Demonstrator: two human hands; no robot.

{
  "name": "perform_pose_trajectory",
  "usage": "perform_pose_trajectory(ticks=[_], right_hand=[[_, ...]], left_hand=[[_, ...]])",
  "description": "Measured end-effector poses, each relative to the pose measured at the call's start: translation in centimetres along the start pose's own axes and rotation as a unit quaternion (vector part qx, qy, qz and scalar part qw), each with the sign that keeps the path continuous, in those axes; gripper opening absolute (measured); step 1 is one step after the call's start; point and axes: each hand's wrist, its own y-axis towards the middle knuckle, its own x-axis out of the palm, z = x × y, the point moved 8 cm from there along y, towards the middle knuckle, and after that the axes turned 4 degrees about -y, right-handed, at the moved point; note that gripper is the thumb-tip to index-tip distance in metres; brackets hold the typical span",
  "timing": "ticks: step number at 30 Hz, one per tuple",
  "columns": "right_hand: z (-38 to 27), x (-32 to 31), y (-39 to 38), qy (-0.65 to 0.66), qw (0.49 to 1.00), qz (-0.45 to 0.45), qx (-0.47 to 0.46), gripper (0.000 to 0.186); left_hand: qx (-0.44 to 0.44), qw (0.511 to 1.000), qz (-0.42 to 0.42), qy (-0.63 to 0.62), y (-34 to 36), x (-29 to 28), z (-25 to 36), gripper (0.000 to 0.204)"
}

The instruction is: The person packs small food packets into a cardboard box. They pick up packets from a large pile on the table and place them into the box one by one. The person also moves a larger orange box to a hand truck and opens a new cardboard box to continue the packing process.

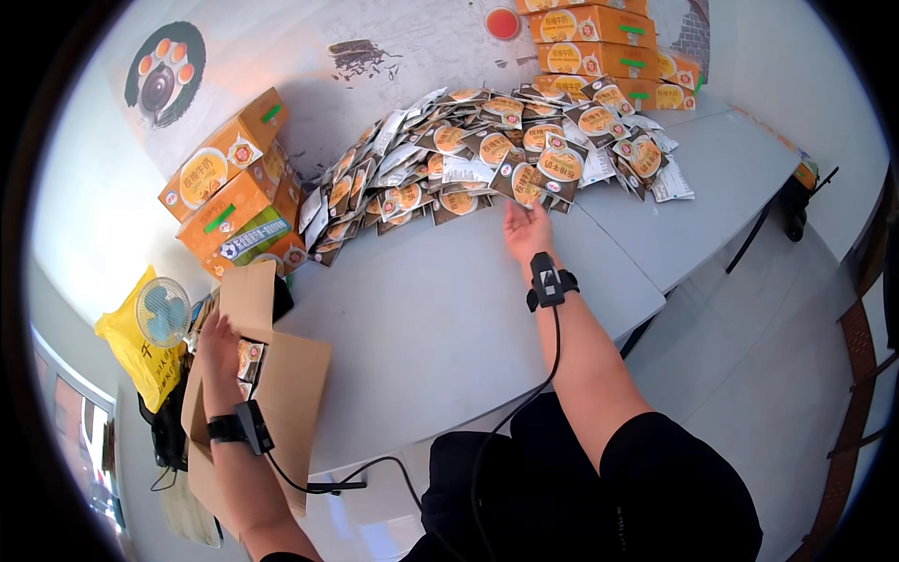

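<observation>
My right hand [527, 232] reaches to the front edge of a heap of flat sachets. Its fingers are closed at the lower corners of two brown-and-orange sachets [560, 167], which fan out above it. On the left, my left hand [218, 348] is over the far left side of an open cardboard box [298, 389]. No object shows in that hand, and its fingers look loosely extended. Beside it, a few sachets [249, 362] are visible inside the box; the rest of the interior is hidden by my arm and the box walls.
The sachet heap [459, 150] spreads along the back of the grey table [412, 318]. Orange cartons [234, 187] are stacked at the left, more cartons [599, 58] at the back right. A fan [163, 312] and a yellow bag [140, 351] are beyond the box. Cables [482, 450] trail from both wrist devices.
</observation>
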Motion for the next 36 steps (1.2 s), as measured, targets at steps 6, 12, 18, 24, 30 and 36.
perform_pose_trajectory(ticks=[6, 12, 18, 24, 30, 36], right_hand=[[-2.0, -1.2, 1.2, 0.032, 0.999, 0.004, -0.036, 0.031], [-1.9, -1.6, 0.6, 0.027, 0.996, 0.073, -0.04, 0.044], [-1.5, -1.2, 0.5, -0.065, 0.995, 0.054, -0.059, 0.041], [-2.5, -1.8, 2.5, -0.06, 0.99, 0.028, -0.127, 0.032], [-1.0, -1.9, 1.5, -0.044, 0.994, 0.035, -0.097, 0.018], [6.7, 1.9, -4.2, -0.173, 0.98, -0.085, 0.05, 0.02]], left_hand=[[-0.096, 0.985, -0.078, -0.123, -6.9, 15.3, -6.7, 0.034], [-0.258, 0.94, -0.067, -0.214, -9.6, 18.4, -17.7, 0.028], [-0.333, 0.909, -0.09, -0.233, -10.7, 17.7, -24.4, 0.03], [-0.314, 0.9, -0.201, -0.225, -9.5, 17.7, -25.8, 0.032], [-0.314, 0.905, -0.19, -0.212, -9.6, 17.3, -26.0, 0.035], [-0.322, 0.903, -0.224, -0.177, -10.7, 18.3, -25.7, 0.039]])
